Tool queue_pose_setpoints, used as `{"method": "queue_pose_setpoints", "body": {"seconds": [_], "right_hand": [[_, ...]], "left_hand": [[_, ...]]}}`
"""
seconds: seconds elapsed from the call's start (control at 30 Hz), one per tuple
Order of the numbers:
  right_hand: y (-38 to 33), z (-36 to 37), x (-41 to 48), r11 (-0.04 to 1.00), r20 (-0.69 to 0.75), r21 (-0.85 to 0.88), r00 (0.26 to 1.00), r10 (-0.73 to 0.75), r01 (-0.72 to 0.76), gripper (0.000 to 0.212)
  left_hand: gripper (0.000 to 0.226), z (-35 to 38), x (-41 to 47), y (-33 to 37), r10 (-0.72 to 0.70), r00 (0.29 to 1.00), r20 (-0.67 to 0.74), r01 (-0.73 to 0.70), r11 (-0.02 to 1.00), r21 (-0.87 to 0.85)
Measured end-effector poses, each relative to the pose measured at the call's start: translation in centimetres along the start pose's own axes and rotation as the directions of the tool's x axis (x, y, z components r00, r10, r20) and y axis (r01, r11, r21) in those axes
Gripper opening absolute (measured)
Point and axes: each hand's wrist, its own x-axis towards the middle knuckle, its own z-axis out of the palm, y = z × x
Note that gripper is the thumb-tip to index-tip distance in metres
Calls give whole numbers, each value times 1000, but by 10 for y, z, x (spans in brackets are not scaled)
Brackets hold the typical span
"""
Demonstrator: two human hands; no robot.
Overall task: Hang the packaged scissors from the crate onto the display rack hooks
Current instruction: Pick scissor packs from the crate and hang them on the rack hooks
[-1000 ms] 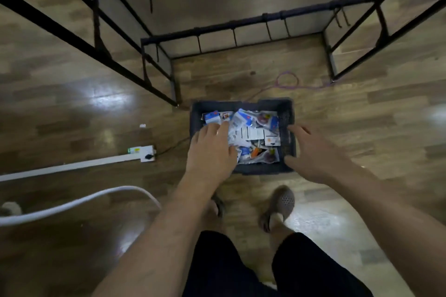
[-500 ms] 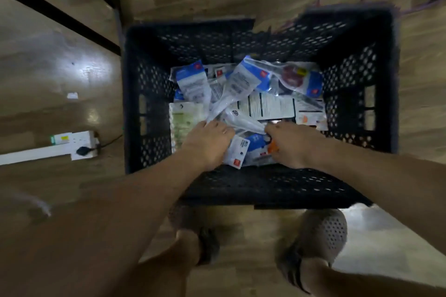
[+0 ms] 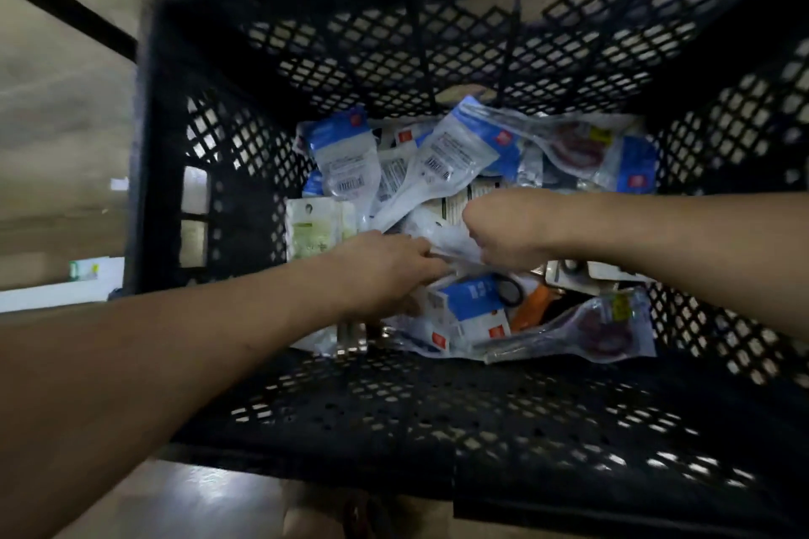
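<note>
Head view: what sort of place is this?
Probably a shop or mock retail setup: a black crate full of packaged scissors, black rack bars, and a wood floor.

No text is legible. The packages [image 3: 350, 162] in the crate [image 3: 394, 44] carry barcodes, print blocks and small red square marks, all too blurred to read.

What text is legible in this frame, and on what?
None reads as words or numbers.
Barcode on the left blue-topped package: bars visible, digits blurred.
Barcode on the middle package: blurred.
Red square logos, e.g. on the right package: too small.
Yellow label on that package: blurred.
Print on the white card: unreadable.
Sticker on the power strip: blurred.
</note>
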Motion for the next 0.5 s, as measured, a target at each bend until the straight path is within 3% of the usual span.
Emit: {"method": "queue_pose_setpoints", "body": {"seconds": [0.07,0.17,0.23,0.3,0.37,0.43,0.5], "right_hand": [[0,-8,-10,999,36,8,999,33,-34,35],[7,-13,-23,995,-52,96,999,13,-8,19],[8,-7,-26,994,-122,107,992,-21,34,4],[2,9,-23,995,-88,69,994,-62,68,26],[-3,18,-18,993,-47,-14,992,-119,118,33],[-6,17,-18,987,-64,-54,986,-151,148,18],[-5,7,-20,990,6,-41,991,-133,134,26]], "left_hand": [[15,-26,-24,3,-41,999,29,42,999,-17],[14,-64,-64,16,-168,984,51,173,976,-130],[11,-80,-90,29,-257,966,-6,239,905,-352],[10,-88,-107,46,-387,917,-99,233,720,-654],[15,-89,-107,57,-518,838,-171,203,587,-784],[11,-96,-97,59,-575,796,-191,227,575,-786],[10,-111,-86,62,-592,782,-195,227,561,-796]]}}
